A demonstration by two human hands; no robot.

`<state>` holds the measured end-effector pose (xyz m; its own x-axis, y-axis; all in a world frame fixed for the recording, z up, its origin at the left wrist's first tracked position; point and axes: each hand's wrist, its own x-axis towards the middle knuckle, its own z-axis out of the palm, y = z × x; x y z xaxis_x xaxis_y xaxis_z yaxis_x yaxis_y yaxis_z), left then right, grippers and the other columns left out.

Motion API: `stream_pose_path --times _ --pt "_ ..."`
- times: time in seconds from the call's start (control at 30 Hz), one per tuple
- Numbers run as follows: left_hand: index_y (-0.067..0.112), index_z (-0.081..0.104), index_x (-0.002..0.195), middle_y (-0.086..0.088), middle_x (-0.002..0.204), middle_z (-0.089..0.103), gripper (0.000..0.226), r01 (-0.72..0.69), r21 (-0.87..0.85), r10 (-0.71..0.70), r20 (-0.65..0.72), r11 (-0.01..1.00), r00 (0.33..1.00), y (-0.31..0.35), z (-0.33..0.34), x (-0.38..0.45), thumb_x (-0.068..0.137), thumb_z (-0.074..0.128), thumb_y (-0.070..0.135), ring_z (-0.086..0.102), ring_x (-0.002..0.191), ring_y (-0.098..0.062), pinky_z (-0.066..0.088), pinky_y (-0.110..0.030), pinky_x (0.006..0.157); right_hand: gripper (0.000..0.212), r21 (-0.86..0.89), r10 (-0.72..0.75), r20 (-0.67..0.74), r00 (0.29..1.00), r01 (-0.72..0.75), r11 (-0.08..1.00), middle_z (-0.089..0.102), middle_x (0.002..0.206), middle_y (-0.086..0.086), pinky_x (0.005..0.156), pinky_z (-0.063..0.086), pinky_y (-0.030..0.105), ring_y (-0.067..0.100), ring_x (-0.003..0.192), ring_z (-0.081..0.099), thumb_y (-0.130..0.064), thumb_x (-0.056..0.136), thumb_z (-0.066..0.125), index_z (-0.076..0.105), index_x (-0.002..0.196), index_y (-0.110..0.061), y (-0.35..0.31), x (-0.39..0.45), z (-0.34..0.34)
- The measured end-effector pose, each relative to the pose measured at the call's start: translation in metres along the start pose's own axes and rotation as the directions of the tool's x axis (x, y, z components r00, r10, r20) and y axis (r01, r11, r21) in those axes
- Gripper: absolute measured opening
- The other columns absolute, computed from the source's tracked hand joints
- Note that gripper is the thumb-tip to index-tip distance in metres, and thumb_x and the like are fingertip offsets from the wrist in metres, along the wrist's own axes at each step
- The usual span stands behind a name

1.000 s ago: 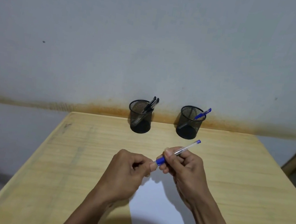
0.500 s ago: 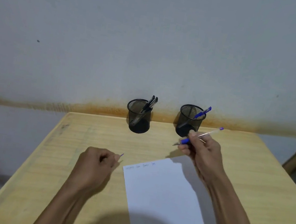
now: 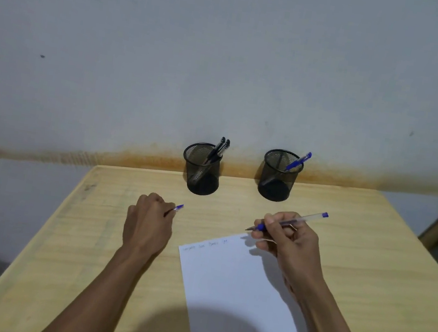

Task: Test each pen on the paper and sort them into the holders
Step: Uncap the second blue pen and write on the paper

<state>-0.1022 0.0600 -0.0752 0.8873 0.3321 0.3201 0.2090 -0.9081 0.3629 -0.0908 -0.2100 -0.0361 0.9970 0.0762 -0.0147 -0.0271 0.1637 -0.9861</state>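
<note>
The right hand [image 3: 290, 240] grips a blue pen [image 3: 287, 222] in a writing hold, its tip pointing left and hanging just above the far right corner of the sheet of paper [image 3: 239, 291], its capless blue end tilted up toward the right. The paper lies on the table [image 3: 366, 273] near its near edge, with a line of small scribbles along its far edge. The left hand [image 3: 148, 222] rests as a fist on the table just left of the paper, closed around a blue pen cap [image 3: 178, 208] that pokes out by the thumb. At the table's far edge stand two black mesh holders, well apart from the hands: the left holder [image 3: 203, 169] has black pens [image 3: 218, 150], the right holder [image 3: 278, 176] one blue pen [image 3: 298, 162].
</note>
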Motion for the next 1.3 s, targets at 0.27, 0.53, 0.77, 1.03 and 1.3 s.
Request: stream_pose_path --times 0.27,0.53,0.77,1.03,1.3 --pt "0.017 0.073 0.111 -0.005 0.111 0.067 0.023 0.034 -0.107 -0.039 -0.043 0.994 0.998 0.003 0.002 -0.012 0.091 0.061 0.020 0.055 0.105 -0.030 0.043 -0.045 0.089 0.012 -0.045 -0.007 0.003 1.000 0.007 0.999 0.078 0.078 0.011 0.064 0.061 0.029 0.024 0.077 0.078 0.001 0.090 0.072 0.061 0.088 -0.003 0.007 -0.001 -0.006" --pt "0.022 0.074 0.112 0.003 0.115 0.067 0.023 -0.296 -0.319 0.289 -0.068 0.901 0.955 0.042 0.006 -0.039 0.091 0.066 0.027 0.057 0.110 -0.013 0.047 -0.033 0.090 0.011 -0.157 -0.033 0.086 0.996 0.046 0.986 0.078 0.081 0.013 0.068 0.060 0.028 0.021 0.076 0.076 0.004 0.083 0.078 0.068 0.081 -0.002 0.008 0.007 -0.009" --pt "0.030 0.076 0.107 0.009 0.113 0.071 0.030 -0.352 -0.295 0.386 0.063 0.888 0.921 0.039 0.023 -0.038 0.090 0.055 0.044 0.059 0.111 -0.008 0.049 -0.037 0.094 0.018 -0.385 -0.018 0.244 0.970 0.114 0.916 0.079 0.083 0.006 0.079 0.063 0.042 0.025 0.083 0.076 0.005 0.075 0.081 0.070 0.076 -0.009 0.009 0.028 -0.002" --pt "0.027 0.078 0.100 0.006 0.109 0.073 0.030 -0.346 -0.316 0.374 0.029 0.883 0.927 0.032 0.034 -0.037 0.086 0.058 0.044 0.061 0.107 -0.011 0.048 -0.037 0.095 0.014 -0.382 0.004 0.237 0.971 0.090 0.920 0.072 0.073 0.023 0.067 0.062 0.062 0.048 0.072 0.071 0.004 0.072 0.079 0.067 0.073 -0.003 0.032 0.038 0.006" --pt "0.017 0.079 0.095 -0.006 0.104 0.074 0.023 -0.474 -0.303 0.471 -0.087 0.827 0.878 0.026 0.040 -0.032 0.086 0.066 0.034 0.068 0.099 -0.025 0.052 -0.046 0.085 0.017 -0.243 0.017 0.235 0.972 0.042 0.969 0.065 0.061 0.022 0.061 0.054 0.044 0.034 0.053 0.062 0.000 0.065 0.078 0.061 0.064 -0.004 0.047 0.047 0.008"
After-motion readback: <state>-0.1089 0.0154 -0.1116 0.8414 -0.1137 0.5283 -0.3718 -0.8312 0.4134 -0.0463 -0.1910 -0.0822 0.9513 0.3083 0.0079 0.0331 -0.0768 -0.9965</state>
